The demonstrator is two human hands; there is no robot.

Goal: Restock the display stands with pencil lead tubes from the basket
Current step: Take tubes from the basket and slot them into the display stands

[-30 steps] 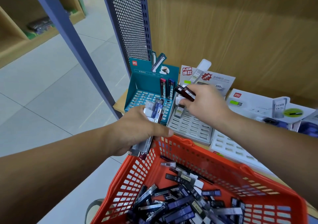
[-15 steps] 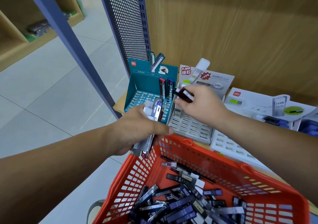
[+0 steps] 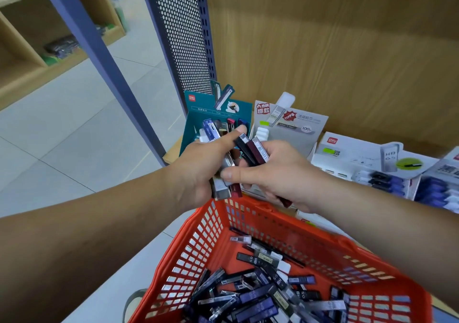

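My left hand (image 3: 198,166) grips a bundle of pencil lead tubes (image 3: 211,131), blue, white and grey, in front of the teal display stand (image 3: 196,114). My right hand (image 3: 280,173) holds two dark tubes (image 3: 253,148), one black and one maroon, right beside the left hand's bundle; its thumb touches that bundle. The orange basket (image 3: 323,243) below both hands holds several loose tubes (image 3: 260,295). A white display stand (image 3: 293,126) rises behind my right hand.
More white display stands (image 3: 360,156) with tubes line the shelf to the right, against a wooden back panel (image 3: 335,49). A perforated metal panel (image 3: 181,29) and a blue post (image 3: 99,49) stand at left. Beyond them lie tiled floor and a wooden shelf unit.
My right hand has drawn back from the stands toward my left hand, now carrying two tubes instead of one. My left hand has lifted its bundle slightly; the view has shifted closer.
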